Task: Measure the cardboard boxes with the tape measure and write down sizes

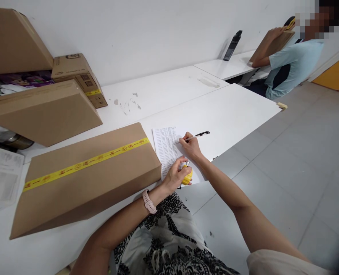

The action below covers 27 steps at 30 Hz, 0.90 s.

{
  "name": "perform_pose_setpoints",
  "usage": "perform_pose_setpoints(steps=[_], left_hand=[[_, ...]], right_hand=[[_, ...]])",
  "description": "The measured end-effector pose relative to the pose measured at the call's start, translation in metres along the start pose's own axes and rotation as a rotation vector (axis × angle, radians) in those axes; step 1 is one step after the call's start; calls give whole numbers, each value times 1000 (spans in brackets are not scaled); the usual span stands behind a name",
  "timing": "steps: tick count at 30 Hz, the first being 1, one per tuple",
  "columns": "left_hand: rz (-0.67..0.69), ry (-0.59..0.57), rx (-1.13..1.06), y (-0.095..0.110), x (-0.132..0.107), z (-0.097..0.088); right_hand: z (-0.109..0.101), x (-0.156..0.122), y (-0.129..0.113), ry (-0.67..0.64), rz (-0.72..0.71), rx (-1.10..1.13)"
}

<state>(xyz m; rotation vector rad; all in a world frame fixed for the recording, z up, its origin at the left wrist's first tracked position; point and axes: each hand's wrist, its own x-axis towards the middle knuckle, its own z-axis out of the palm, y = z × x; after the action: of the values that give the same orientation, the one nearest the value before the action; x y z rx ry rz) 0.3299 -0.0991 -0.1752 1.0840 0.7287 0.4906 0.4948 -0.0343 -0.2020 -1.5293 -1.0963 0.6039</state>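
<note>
My right hand (190, 146) is closed round a black pen (198, 135), its tip down on a printed sheet of paper (167, 147) that lies on the white table (221, 110). My left hand (176, 175) rests on the lower part of the sheet, fingers curled round a small yellow object (188, 176). A pale watch band is on my left wrist. Just left of the sheet lies a long cardboard box (83, 179) sealed with yellow tape.
More cardboard boxes (43, 110) are stacked at the back left, with printed papers (2, 177) at the left edge. Another person in a light blue shirt (294, 65) sits at the far table holding a brown box. Grey tiled floor lies to the right.
</note>
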Motion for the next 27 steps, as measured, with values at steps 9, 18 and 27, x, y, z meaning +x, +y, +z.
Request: perform_pose_setpoints(steps=[9,18,27], left_hand=[[-18,2,-8,4,0,1],[0,-4,-8,-2,1,-2],[1,16,-5,6,-2,2]], right_hand=[[1,0,-1,-8,3,7],[-1,-2,-6,12,44,-6],[-1,-1,-4,4,31,-19]])
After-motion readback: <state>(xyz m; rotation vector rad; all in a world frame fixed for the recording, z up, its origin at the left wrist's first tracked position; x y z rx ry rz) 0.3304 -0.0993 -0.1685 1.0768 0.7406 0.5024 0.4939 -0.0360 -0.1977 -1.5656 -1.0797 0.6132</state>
